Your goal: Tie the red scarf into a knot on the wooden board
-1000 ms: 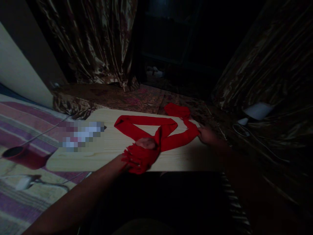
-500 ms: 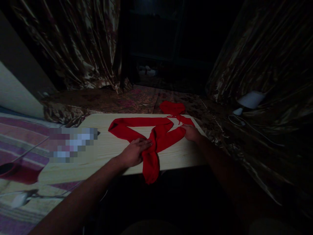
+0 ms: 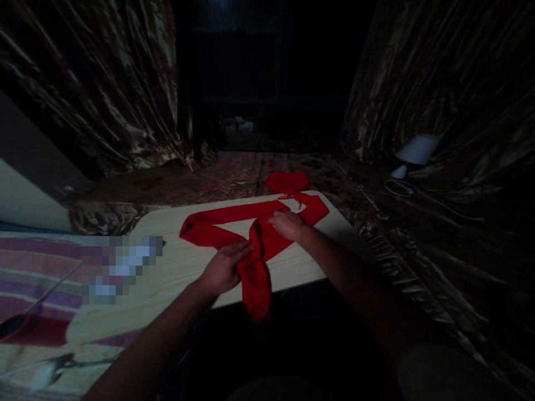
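A long red scarf (image 3: 278, 236) with fringed ends lies looped and crossed over itself on a pale wooden table (image 3: 167, 298). One of its ends hangs over the table's near edge. My left hand (image 3: 223, 267) is closed on the scarf at the left of the crossing, its fingers over the cloth and its thumb mostly hidden. Farther back and to the right, my right hand (image 3: 288, 225) has its fingers bent onto the upper strand, pinching the cloth near the loop. Red cloth (image 3: 287, 181) also lies just past the table's far edge.
A blurred-out patch (image 3: 123, 270) covers something at the table's left. A striped bedspread (image 3: 37, 256) with a red container (image 3: 35, 329) and a white cable lies farther left. A small white lamp (image 3: 418, 149) stands at right on patterned cloth, between dark curtains (image 3: 137, 83).
My right hand has left the scarf's right-hand strand and moved left onto the upper one near the crossing. My left hand stays by the crossing. The view has shifted slightly.
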A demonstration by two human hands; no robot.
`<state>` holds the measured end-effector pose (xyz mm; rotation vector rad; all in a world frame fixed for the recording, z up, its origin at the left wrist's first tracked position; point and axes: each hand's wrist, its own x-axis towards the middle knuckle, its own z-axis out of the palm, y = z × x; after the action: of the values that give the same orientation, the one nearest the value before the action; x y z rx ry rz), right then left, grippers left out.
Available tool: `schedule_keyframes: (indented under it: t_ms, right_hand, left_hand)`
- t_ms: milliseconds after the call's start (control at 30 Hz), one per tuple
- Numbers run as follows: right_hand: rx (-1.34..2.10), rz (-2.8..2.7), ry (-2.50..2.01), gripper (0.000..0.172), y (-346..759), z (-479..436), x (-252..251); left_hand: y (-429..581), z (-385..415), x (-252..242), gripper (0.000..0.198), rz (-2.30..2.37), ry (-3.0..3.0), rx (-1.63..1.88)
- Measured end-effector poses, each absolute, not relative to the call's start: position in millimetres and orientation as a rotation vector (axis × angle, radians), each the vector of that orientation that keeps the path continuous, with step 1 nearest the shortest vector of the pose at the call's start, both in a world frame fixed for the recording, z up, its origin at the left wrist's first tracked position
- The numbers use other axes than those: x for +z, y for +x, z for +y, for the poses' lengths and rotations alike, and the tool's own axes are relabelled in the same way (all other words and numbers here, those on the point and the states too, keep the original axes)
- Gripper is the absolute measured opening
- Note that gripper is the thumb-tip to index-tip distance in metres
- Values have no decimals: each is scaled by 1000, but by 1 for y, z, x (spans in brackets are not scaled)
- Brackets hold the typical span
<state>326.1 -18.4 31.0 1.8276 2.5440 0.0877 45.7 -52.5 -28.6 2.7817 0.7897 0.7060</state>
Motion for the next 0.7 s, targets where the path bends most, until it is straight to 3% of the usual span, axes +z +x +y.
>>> schedule_keyframes:
  t_ms: [267, 467, 633, 700]
  right_hand:
    - [69, 2715, 2088, 34, 336, -22, 46]
    - [-631, 2623, 2025, 18, 380, -24, 47]
    - [84, 2317, 2508, 28, 420, -5, 35]
    - [175, 2229, 2520, 38, 430, 5, 31]
  left_hand:
    - [45, -60, -19, 59, 780, 2887, 707]
    - [48, -58, -17, 46, 642, 2787, 803]
    - [48, -55, -19, 46, 542, 2747, 779]
    - [48, -53, -21, 47, 535, 2739, 770]
